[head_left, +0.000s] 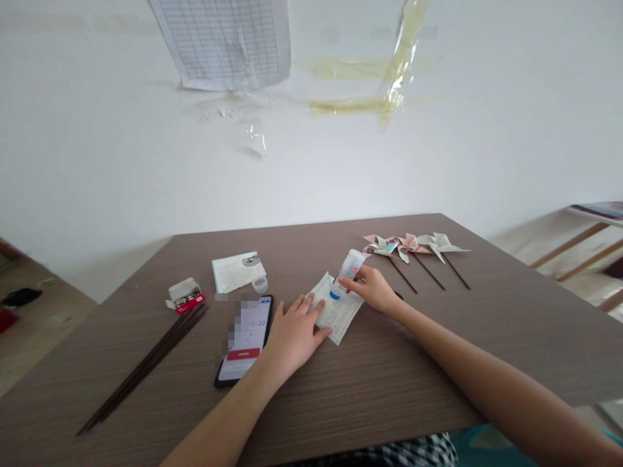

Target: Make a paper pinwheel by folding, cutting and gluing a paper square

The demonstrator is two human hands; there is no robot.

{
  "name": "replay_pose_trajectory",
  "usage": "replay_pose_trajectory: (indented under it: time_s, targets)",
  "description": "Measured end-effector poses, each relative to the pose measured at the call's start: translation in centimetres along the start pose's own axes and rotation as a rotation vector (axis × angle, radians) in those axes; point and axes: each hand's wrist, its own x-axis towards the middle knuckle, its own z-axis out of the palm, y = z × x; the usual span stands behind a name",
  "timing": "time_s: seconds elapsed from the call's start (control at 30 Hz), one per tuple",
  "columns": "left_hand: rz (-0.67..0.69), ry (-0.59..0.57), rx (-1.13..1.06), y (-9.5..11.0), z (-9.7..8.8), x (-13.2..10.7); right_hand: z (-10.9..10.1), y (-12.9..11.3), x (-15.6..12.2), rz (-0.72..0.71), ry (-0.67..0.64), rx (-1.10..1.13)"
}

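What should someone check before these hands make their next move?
Left hand flat on the paper slip: ok, its fingertips rest on the slip's edge.
Right hand gripping the white plastic bottle: ok, its fingers wrap the bottle.
Blue end of the bottle touching the slip: cannot tell, it may be hovering just above.
Phone apart from the slip: ok, it lies to the left, under the left wrist's edge.
Small white cap belonging to the bottle: cannot tell.
Bundle of dark sticks beside the hands: not ok, it lies far left, past the phone.
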Motion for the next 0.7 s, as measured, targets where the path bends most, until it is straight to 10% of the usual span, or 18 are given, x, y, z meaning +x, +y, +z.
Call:
replay_pose_trajectory:
  time_s: [0.7]
  targets:
    - [-0.011, -0.035, 0.018, -0.1, 0.2, 0.2, 1.0, -1.3, -0.8, -0.192, -0.025, -0.162]
